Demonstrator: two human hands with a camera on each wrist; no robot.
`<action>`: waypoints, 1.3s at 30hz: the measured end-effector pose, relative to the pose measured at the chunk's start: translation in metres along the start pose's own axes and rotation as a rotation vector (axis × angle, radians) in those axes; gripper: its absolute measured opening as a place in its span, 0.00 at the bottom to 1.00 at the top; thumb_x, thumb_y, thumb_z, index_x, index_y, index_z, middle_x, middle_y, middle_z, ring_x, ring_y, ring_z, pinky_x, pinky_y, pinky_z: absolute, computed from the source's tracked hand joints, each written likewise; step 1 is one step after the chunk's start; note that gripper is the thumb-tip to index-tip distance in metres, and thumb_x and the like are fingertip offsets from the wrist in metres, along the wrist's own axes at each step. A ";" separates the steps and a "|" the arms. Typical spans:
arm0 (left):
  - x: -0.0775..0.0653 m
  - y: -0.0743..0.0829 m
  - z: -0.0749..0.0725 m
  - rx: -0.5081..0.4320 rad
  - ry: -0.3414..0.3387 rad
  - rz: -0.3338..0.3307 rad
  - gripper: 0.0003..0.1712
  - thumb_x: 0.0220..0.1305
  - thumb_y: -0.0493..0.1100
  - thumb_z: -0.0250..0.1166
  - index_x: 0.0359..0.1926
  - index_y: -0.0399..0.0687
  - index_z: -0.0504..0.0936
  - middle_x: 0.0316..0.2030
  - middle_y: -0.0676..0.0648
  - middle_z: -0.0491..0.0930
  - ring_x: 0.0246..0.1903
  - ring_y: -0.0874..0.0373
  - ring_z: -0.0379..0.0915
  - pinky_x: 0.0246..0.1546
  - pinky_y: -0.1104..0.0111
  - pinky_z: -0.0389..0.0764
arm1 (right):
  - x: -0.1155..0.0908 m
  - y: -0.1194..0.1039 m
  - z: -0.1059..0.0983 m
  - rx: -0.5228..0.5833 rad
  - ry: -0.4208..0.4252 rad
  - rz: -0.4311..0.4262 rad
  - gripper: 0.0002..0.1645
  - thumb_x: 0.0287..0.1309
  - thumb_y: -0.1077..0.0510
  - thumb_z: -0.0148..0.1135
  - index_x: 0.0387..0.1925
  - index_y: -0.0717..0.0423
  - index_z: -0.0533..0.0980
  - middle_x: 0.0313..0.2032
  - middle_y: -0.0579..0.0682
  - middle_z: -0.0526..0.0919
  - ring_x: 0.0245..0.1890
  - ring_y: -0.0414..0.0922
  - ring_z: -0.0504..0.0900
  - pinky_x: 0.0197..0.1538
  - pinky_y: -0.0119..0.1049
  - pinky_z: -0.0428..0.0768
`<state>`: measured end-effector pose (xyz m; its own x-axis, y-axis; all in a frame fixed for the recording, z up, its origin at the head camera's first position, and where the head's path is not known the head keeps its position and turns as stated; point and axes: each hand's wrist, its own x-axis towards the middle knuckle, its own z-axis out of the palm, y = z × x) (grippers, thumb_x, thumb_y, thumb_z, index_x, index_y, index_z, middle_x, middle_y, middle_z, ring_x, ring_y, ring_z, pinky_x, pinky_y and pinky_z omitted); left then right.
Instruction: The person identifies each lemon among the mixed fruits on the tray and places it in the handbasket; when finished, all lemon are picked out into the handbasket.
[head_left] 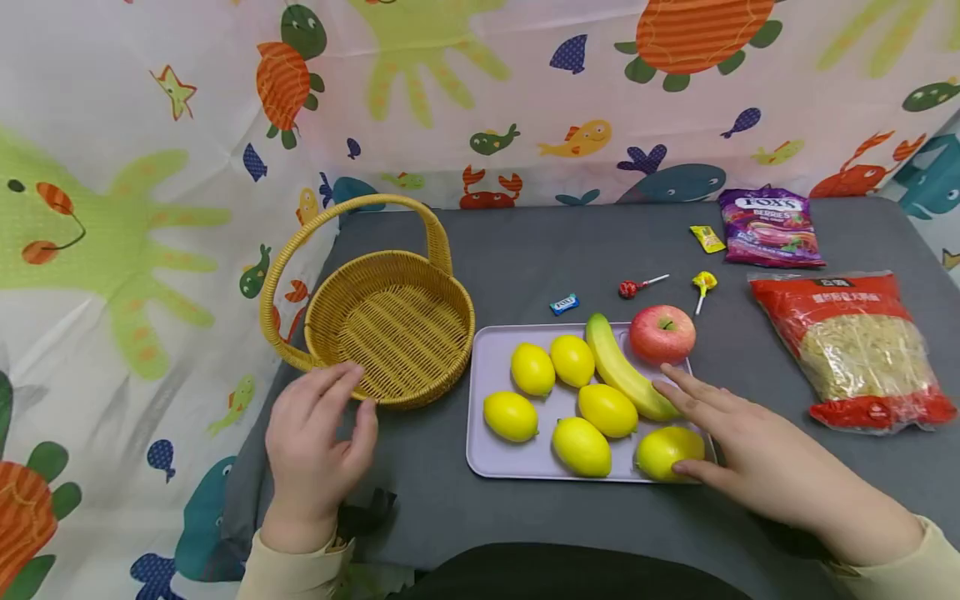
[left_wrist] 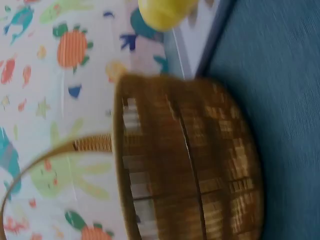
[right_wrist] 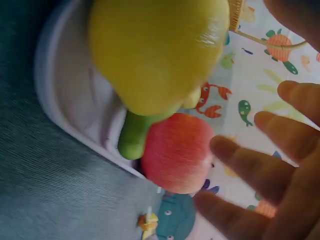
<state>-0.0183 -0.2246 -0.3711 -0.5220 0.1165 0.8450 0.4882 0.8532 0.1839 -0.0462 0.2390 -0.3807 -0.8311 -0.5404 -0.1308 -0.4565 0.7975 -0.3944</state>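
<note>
My right hand (head_left: 757, 454) hovers over the right end of a lilac tray (head_left: 491, 458), fingers spread and loosely extended. Below its thumb lies a greenish-yellow, lemon-like fruit (head_left: 670, 454), large in the right wrist view; the fingertips overlap a banana (head_left: 622, 371) in the head view. A red apple (head_left: 662, 334) sits at the tray's back right corner, and several yellow lemons (head_left: 582, 447) fill the rest. On the left, a woven basket (head_left: 390, 325) with a tall handle has bare inside. My left hand (head_left: 318, 442), relaxed and holding nothing, is at its near rim.
Behind the tray are a blue-wrapped candy (head_left: 564, 304), a red lollipop (head_left: 630, 288), a yellow lollipop (head_left: 704, 283) and a yellow packet (head_left: 707, 238). A purple candy bag (head_left: 772, 227) and a red-and-clear food bag (head_left: 855, 350) lie right on the grey table (head_left: 517, 258). A printed curtain (head_left: 435, 158) hangs behind.
</note>
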 end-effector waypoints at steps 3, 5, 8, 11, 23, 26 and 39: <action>0.000 -0.009 -0.002 0.011 0.216 -0.138 0.20 0.63 0.46 0.65 0.48 0.35 0.84 0.42 0.34 0.83 0.41 0.36 0.77 0.48 0.55 0.78 | -0.009 0.003 0.007 0.004 0.094 -0.028 0.48 0.47 0.41 0.80 0.70 0.42 0.73 0.65 0.49 0.78 0.62 0.54 0.78 0.56 0.61 0.80; 0.000 -0.017 -0.004 -0.002 0.264 -0.265 0.22 0.60 0.42 0.67 0.53 0.35 0.81 0.46 0.33 0.80 0.46 0.38 0.76 0.54 0.62 0.78 | -0.015 0.005 0.012 0.002 0.162 -0.043 0.42 0.45 0.43 0.82 0.64 0.44 0.78 0.59 0.45 0.83 0.58 0.50 0.81 0.53 0.58 0.82; 0.002 -0.030 -0.007 -0.053 0.198 -0.460 0.30 0.59 0.36 0.70 0.63 0.42 0.75 0.57 0.38 0.75 0.57 0.47 0.73 0.64 0.67 0.74 | -0.021 0.007 0.019 0.002 0.232 -0.051 0.41 0.40 0.44 0.84 0.60 0.42 0.81 0.54 0.40 0.84 0.52 0.45 0.83 0.51 0.49 0.85; 0.005 -0.045 -0.004 -0.157 0.073 -0.603 0.39 0.59 0.33 0.73 0.71 0.50 0.69 0.65 0.46 0.71 0.63 0.55 0.70 0.67 0.65 0.72 | -0.025 0.009 0.026 0.006 0.254 -0.064 0.42 0.35 0.45 0.86 0.58 0.37 0.81 0.53 0.34 0.81 0.50 0.38 0.80 0.54 0.25 0.80; 0.014 -0.070 0.010 -0.463 0.136 -0.856 0.25 0.65 0.32 0.68 0.62 0.50 0.79 0.58 0.47 0.78 0.57 0.52 0.74 0.56 0.69 0.80 | -0.013 0.019 0.049 0.106 0.177 -0.077 0.35 0.42 0.36 0.81 0.55 0.34 0.81 0.51 0.29 0.80 0.50 0.37 0.79 0.55 0.18 0.72; 0.012 -0.071 0.007 -0.483 0.173 -0.867 0.24 0.64 0.33 0.69 0.60 0.49 0.80 0.57 0.45 0.79 0.56 0.50 0.75 0.53 0.71 0.81 | -0.008 0.020 0.051 0.129 0.166 -0.061 0.35 0.43 0.34 0.79 0.55 0.34 0.81 0.50 0.29 0.81 0.48 0.37 0.78 0.54 0.22 0.74; 0.010 -0.079 -0.003 -0.460 0.214 -0.827 0.24 0.60 0.36 0.74 0.58 0.44 0.83 0.53 0.45 0.82 0.51 0.51 0.78 0.52 0.69 0.81 | 0.028 0.003 0.023 0.275 0.117 -0.143 0.32 0.45 0.38 0.79 0.54 0.36 0.80 0.47 0.29 0.81 0.43 0.33 0.76 0.46 0.30 0.81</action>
<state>-0.0602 -0.2928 -0.3755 -0.7071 -0.5645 0.4260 0.2739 0.3368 0.9009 -0.0632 0.2201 -0.4063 -0.8030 -0.5945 0.0428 -0.4818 0.6051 -0.6338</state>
